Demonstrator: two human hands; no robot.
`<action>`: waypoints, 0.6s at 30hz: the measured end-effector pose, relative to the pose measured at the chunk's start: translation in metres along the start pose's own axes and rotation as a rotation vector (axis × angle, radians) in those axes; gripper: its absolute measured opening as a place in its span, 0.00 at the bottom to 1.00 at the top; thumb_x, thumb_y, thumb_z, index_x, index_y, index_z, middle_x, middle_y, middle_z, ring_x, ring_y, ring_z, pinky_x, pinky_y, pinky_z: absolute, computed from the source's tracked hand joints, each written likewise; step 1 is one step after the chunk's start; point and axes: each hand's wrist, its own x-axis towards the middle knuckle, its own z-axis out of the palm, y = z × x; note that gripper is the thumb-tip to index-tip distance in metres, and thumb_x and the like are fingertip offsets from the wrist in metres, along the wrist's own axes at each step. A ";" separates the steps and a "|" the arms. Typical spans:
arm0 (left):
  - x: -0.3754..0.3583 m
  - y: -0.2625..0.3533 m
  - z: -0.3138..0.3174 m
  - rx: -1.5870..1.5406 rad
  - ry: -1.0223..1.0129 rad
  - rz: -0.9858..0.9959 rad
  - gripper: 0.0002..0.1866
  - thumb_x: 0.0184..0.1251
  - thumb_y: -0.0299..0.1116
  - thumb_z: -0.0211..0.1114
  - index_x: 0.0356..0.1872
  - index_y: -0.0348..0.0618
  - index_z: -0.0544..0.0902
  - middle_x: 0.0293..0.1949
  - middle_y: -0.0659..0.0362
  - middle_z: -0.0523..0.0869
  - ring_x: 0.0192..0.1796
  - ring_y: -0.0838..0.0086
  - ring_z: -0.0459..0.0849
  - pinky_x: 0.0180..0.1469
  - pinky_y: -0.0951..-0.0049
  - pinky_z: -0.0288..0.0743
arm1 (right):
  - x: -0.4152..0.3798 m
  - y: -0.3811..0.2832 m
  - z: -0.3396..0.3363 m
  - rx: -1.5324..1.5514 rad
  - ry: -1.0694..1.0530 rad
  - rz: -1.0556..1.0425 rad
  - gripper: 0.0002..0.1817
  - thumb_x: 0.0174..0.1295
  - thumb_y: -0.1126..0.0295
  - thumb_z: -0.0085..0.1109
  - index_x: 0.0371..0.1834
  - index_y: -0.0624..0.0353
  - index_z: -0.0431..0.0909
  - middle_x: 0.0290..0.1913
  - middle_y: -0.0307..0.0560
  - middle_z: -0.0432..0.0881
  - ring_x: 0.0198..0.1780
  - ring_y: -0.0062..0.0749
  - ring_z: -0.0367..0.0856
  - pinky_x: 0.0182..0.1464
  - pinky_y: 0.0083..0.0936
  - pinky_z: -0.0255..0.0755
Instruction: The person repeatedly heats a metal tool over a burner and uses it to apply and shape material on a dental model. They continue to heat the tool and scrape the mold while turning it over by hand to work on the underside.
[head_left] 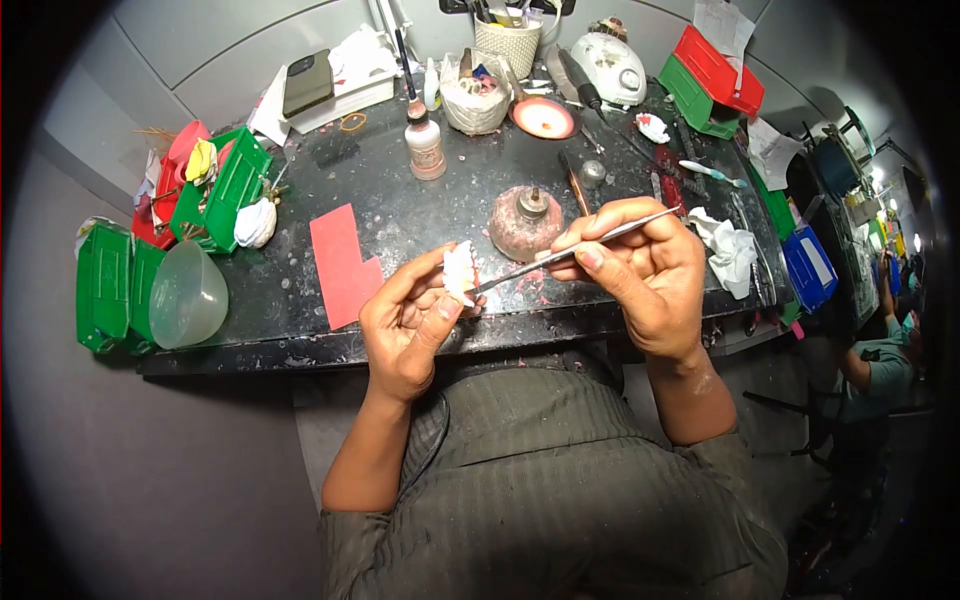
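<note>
My left hand (405,330) is closed around a small white dental cast (459,270) with red wax along one side, held up over the front edge of the bench. In my right hand (650,285) is a thin metal wax carver (517,271), gripped like a pen. Its dark tip meets or nearly meets the lower right side of the cast; actual contact is hard to tell. Just behind the carver stands a round, wax-spotted spirit lamp (522,222). A notched sheet of red wax (338,265) lies left of my left hand.
Green bins (225,185) and a translucent bowl (190,295) stand at the left edge. Farther back are a dropper bottle (425,150), a bag-lined tub (475,100) and a white handpiece unit (610,70). Crumpled tissue (728,250) lies right. Another person (890,355) sits far right.
</note>
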 end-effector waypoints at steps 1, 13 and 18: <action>0.000 0.000 -0.001 0.011 0.000 -0.003 0.27 0.68 0.29 0.64 0.63 0.21 0.70 0.46 0.44 0.84 0.46 0.68 0.86 0.51 0.72 0.80 | -0.001 0.000 -0.001 0.002 -0.007 -0.001 0.08 0.66 0.84 0.57 0.47 0.71 0.73 0.44 0.58 0.84 0.48 0.35 0.87 0.51 0.28 0.85; 0.001 0.001 0.001 0.024 0.004 -0.017 0.26 0.68 0.29 0.63 0.63 0.21 0.71 0.45 0.45 0.85 0.45 0.69 0.87 0.49 0.73 0.81 | 0.001 0.000 0.001 -0.008 -0.004 -0.015 0.09 0.66 0.85 0.57 0.48 0.72 0.73 0.43 0.57 0.84 0.48 0.35 0.87 0.51 0.28 0.85; 0.000 0.001 0.001 0.015 0.006 -0.019 0.26 0.68 0.29 0.63 0.62 0.21 0.71 0.45 0.45 0.85 0.45 0.68 0.87 0.49 0.73 0.81 | 0.002 0.000 0.000 -0.013 0.004 -0.035 0.10 0.66 0.85 0.56 0.48 0.72 0.73 0.44 0.58 0.84 0.48 0.36 0.87 0.51 0.28 0.85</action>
